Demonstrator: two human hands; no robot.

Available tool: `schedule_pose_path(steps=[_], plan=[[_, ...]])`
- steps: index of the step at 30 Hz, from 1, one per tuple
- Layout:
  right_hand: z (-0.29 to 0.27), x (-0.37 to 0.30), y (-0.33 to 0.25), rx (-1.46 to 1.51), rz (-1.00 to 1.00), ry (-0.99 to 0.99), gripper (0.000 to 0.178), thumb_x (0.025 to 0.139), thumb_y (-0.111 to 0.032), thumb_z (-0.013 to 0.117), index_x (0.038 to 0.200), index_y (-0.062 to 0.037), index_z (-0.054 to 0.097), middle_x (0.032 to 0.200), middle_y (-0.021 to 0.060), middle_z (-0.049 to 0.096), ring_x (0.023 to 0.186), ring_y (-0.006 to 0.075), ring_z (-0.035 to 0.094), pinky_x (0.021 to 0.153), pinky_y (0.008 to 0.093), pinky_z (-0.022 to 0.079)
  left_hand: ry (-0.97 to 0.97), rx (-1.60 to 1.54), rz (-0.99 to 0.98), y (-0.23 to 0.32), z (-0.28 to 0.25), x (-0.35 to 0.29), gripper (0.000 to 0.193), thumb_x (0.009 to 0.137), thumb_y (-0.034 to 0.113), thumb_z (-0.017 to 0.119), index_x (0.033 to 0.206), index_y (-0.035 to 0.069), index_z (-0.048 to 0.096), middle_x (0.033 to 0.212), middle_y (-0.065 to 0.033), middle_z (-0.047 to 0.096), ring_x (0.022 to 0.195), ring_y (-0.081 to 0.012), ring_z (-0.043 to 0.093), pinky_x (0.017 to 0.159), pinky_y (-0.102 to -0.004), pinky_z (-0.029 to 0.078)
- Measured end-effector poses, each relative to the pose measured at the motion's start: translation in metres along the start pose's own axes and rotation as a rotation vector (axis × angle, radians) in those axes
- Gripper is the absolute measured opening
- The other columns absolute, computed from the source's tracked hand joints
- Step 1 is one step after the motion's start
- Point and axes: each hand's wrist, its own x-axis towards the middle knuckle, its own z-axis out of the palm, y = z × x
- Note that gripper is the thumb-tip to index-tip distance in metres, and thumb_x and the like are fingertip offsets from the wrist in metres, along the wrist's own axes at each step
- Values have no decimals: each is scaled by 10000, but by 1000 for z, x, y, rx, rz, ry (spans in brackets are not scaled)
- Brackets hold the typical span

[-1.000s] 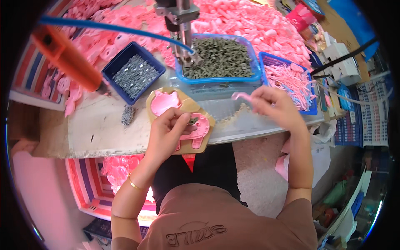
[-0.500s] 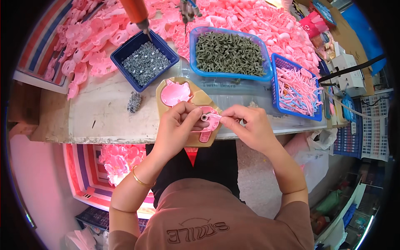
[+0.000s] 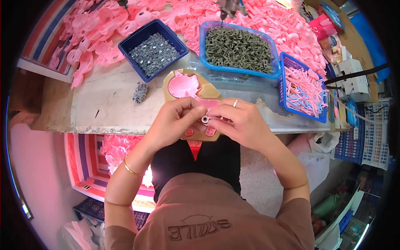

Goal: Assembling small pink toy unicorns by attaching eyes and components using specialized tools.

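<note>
My left hand (image 3: 181, 118) and my right hand (image 3: 237, 118) meet over a tan fixture (image 3: 207, 88) at the table's front edge. Between their fingertips is a small pale piece with a dark-centred ring (image 3: 204, 119); the fingers hide the rest of it. Both hands are closed on that piece. In the fixture's upper hollow sits a rounded pink plastic shell (image 3: 183, 85). Lower down, another pink shell part (image 3: 211, 131) lies partly covered by my hands.
A dark blue bin of small metal parts (image 3: 152, 52), a blue tub of grey-green clips (image 3: 237, 50) and a blue basket of pink and blue sticks (image 3: 304, 89) stand behind. A screw cluster (image 3: 140, 92) lies left. Pink shells (image 3: 112, 35) are heaped behind; a driver tip (image 3: 123, 3) hangs above.
My right hand has moved left and turned over the ringed piece, so the hands are closer together. The pale strip that stretched between them is now mostly hidden. The orange driver has left the bin.
</note>
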Motion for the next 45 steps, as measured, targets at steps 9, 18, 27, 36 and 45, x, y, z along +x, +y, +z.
schedule_pose_path(steps=[9,18,27,36,45], plan=[[42,25,11,-313,-110,99,148,771,-180,747,879,-88,704,856,39,593,851,241,590,804,390,474,568,523,374,-14,-35,-22,224,1016,161,539,1050,-16,673,861,-73,714,705,-103,641,637,-255,520],[47,38,17,-407,-194,-13,123,748,-169,726,798,-67,677,859,50,579,922,239,560,798,387,446,396,1137,805,-30,-21,-21,185,808,92,713,990,71,688,1026,-78,686,946,-267,647,771,-362,547],[39,38,28,-397,-234,-84,150,743,-141,719,856,-52,678,848,77,581,903,280,561,799,394,457,275,1344,724,-39,-18,-17,234,814,232,709,966,77,621,1179,-85,614,1166,-283,540,1058,-439,425],[17,1,19,-339,121,23,116,759,-131,708,819,-54,644,839,73,610,869,283,591,772,395,492,261,1392,682,-40,-11,-17,377,836,273,704,1171,110,645,1192,-94,607,1186,-275,528,1091,-462,388],[18,6,20,-443,59,80,107,751,-139,732,762,-59,661,739,64,614,747,280,594,673,394,483,297,1370,635,-44,-10,-15,374,856,274,693,1195,125,644,1216,-88,603,1194,-281,524,1102,-479,371]])
